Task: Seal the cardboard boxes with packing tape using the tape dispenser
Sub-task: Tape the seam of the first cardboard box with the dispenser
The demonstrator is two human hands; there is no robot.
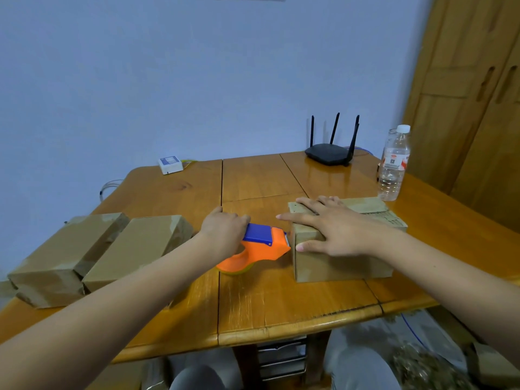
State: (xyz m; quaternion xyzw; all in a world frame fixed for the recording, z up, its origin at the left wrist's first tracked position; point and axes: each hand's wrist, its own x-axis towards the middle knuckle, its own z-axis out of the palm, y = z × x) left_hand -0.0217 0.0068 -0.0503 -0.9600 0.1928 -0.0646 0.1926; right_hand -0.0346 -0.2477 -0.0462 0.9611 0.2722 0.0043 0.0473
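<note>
You are at the start of a tape run on the plain brown cardboard box [342, 250] at the right of the glossy, orange-stained wooden table [281, 308]. Your left hand [225, 230] is curled round the blue grip of the orange-and-blue plastic tape dispenser [260, 247], whose toothed blade end sits against the box's near left edge. Your right hand [329, 229] lies flat on the lid, fingers spread, pinning it and gripping nothing. Next, it seems, you need to draw the dispenser across the lid seam while that hand keeps the light carton from sliding on the slick varnish. Two more matte brown cartons [92, 254], creased and seemingly taped already, sit side by side at the left.
</note>
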